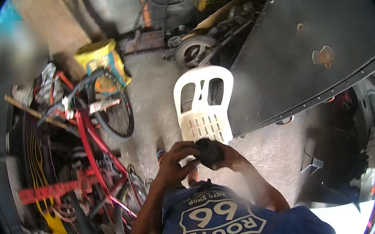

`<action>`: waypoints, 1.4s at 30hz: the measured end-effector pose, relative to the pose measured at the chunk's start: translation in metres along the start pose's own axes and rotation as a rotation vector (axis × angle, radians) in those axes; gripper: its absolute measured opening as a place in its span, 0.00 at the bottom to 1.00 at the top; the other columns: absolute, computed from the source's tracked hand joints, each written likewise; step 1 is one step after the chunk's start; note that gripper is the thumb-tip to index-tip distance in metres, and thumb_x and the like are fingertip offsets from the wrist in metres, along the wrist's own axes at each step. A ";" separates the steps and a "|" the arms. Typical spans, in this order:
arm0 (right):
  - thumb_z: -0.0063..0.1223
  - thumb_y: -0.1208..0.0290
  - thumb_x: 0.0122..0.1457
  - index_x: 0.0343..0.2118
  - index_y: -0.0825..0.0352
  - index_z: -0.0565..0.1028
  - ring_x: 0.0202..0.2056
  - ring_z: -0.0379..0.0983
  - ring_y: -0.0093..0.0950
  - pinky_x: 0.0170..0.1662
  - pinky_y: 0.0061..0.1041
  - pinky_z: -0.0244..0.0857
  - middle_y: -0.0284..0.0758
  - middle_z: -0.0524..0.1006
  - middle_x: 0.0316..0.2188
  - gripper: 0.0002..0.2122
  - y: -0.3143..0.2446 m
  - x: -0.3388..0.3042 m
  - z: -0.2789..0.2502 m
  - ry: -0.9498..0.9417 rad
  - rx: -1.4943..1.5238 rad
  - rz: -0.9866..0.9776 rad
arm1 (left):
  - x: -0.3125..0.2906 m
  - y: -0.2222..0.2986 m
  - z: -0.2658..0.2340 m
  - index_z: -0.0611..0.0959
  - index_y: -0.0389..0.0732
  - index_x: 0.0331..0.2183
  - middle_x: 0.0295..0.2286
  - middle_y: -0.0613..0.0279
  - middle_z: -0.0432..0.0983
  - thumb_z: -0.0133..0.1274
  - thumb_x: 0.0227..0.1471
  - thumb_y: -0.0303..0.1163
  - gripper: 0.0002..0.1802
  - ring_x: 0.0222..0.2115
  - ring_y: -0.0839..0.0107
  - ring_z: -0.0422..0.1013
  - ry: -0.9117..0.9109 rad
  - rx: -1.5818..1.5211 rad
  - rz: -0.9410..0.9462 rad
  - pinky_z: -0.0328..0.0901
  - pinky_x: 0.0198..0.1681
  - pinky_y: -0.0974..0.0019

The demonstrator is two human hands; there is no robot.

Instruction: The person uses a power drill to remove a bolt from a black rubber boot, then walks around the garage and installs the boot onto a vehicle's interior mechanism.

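Observation:
In front of my chest is a black rounded object, dark all over; its exact kind cannot be made out. My right hand is wrapped round its right and lower side. At its left edge, my left hand has curled fingers and a thumb closed against it. Just beyond my hands stands a white plastic chair with a slotted seat and a backrest with large openings.
A red bicycle stands on the left by a yellow sack. At the right, a large dark panel has a patch of peeled surface. Loose wheels and scrap parts crowd the back. Concrete floor shows between them.

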State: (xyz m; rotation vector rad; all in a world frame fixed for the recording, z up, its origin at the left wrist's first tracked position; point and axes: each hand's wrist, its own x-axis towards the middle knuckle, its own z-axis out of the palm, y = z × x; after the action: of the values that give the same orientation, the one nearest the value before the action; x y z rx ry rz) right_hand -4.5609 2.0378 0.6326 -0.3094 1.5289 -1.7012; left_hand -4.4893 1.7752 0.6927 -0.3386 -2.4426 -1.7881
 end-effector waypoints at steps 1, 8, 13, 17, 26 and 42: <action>0.84 0.61 0.40 0.67 0.70 0.65 0.56 0.74 0.31 0.56 0.32 0.75 0.41 0.76 0.57 0.50 0.007 -0.002 -0.007 0.034 0.011 0.060 | 0.017 -0.008 -0.004 0.88 0.42 0.40 0.47 0.54 0.81 0.72 0.47 0.27 0.15 0.52 0.56 0.76 -0.085 0.047 0.034 0.70 0.56 0.55; 0.78 0.43 0.45 0.69 0.72 0.60 0.46 0.78 0.31 0.44 0.30 0.77 0.42 0.77 0.52 0.55 -0.007 -0.012 0.011 0.361 0.071 0.089 | 0.111 -0.051 -0.013 0.82 0.38 0.45 0.38 0.52 0.81 0.63 0.59 0.33 0.14 0.43 0.52 0.77 -0.518 -0.054 0.302 0.70 0.47 0.53; 0.80 0.48 0.45 0.68 0.71 0.61 0.41 0.79 0.29 0.42 0.28 0.76 0.41 0.78 0.50 0.52 -0.025 0.002 0.066 0.749 0.149 -0.118 | 0.153 -0.075 -0.020 0.81 0.35 0.43 0.38 0.47 0.81 0.64 0.60 0.35 0.15 0.40 0.51 0.79 -0.623 -0.259 0.076 0.71 0.45 0.53; 0.78 0.52 0.48 0.67 0.72 0.64 0.41 0.80 0.28 0.42 0.27 0.77 0.40 0.79 0.49 0.47 -0.023 -0.005 0.096 0.978 0.087 -0.041 | 0.177 -0.087 -0.013 0.82 0.34 0.41 0.38 0.47 0.82 0.64 0.60 0.36 0.15 0.40 0.54 0.79 -0.773 -0.337 0.061 0.71 0.46 0.53; 0.71 0.52 0.53 0.64 0.73 0.70 0.40 0.80 0.29 0.39 0.28 0.76 0.40 0.81 0.46 0.40 -0.037 -0.052 0.165 1.389 0.061 -0.002 | 0.170 -0.047 0.052 0.84 0.35 0.40 0.33 0.60 0.83 0.65 0.61 0.36 0.14 0.35 0.77 0.75 -1.134 -0.343 -0.362 0.70 0.41 0.65; 0.56 0.52 0.68 0.65 0.76 0.65 0.41 0.82 0.34 0.40 0.35 0.79 0.44 0.80 0.47 0.33 0.142 -0.321 0.287 1.542 0.915 -0.789 | -0.055 0.120 0.294 0.85 0.36 0.38 0.32 0.59 0.85 0.63 0.57 0.32 0.10 0.36 0.72 0.79 -1.778 -0.232 0.227 0.71 0.44 0.64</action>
State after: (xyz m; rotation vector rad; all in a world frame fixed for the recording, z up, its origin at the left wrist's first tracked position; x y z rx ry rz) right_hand -4.1104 2.0637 0.6749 1.3413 1.2321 -3.3947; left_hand -4.3916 2.0823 0.7023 -3.0940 -2.3613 -1.8030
